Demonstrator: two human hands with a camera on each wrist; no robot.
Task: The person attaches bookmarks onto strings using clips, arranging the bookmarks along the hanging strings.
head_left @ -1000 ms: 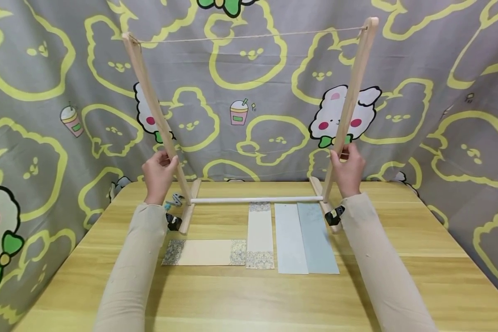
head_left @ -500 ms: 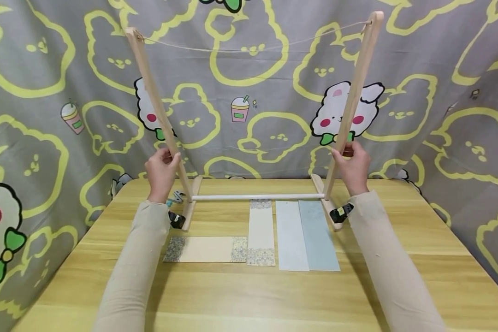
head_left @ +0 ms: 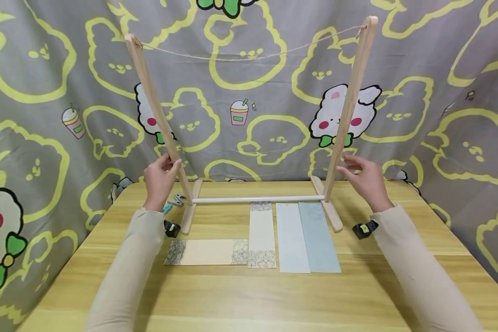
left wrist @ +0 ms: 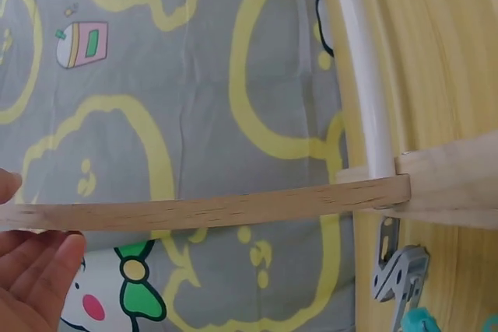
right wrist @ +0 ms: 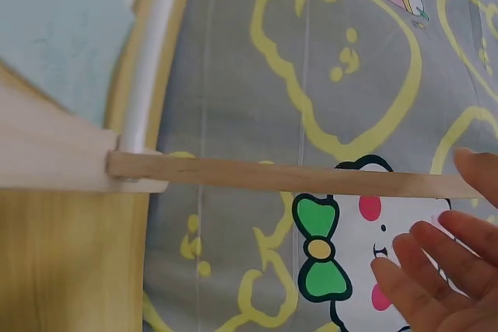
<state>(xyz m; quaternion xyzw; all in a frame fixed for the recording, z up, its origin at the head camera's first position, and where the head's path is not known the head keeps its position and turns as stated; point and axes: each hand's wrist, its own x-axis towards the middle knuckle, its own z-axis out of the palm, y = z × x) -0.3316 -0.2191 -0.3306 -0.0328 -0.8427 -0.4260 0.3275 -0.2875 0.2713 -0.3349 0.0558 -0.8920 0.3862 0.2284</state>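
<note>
Left hand: The left hand [head_left: 157, 180] holds the left post [head_left: 155, 106] in its lower part, thumb on one side, fingers on the other; a narrow, light grasp.
Right hand: The right hand [head_left: 368, 182] is spread beside the right post [head_left: 349, 110], fingers extended and apart, thumb on the post's opposite side; contact cannot be confirmed.
Wooden frame: The wooden frame [head_left: 162, 127] stands on the table [head_left: 240, 304], spanning the space between the hands. Both posts rise well above them.
Cord: The cord [head_left: 232, 60] links the post tops above the hands and sags in the middle.
White rod: The white rod [head_left: 257, 199] joins the post bottoms, below and between the hands.
Feet: The left foot [head_left: 187, 221] and right foot [head_left: 333, 216] lie flat, below and inward of their respective hands.
Cards: The crosswise cream card [head_left: 207, 252] lies on the left hand's side, nearer the person; its end is just beside the lengthwise cream card [head_left: 261, 230], about midway between the hands. The white card [head_left: 292, 237] and blue card [head_left: 320, 237] lie toward the right hand, adjoining.
Metal clip: The grey metal clip [left wrist: 401, 270] lies below the left hand, beside the left foot.
Backdrop: The patterned curtain [head_left: 274, 106] hangs beyond both hands.
</note>
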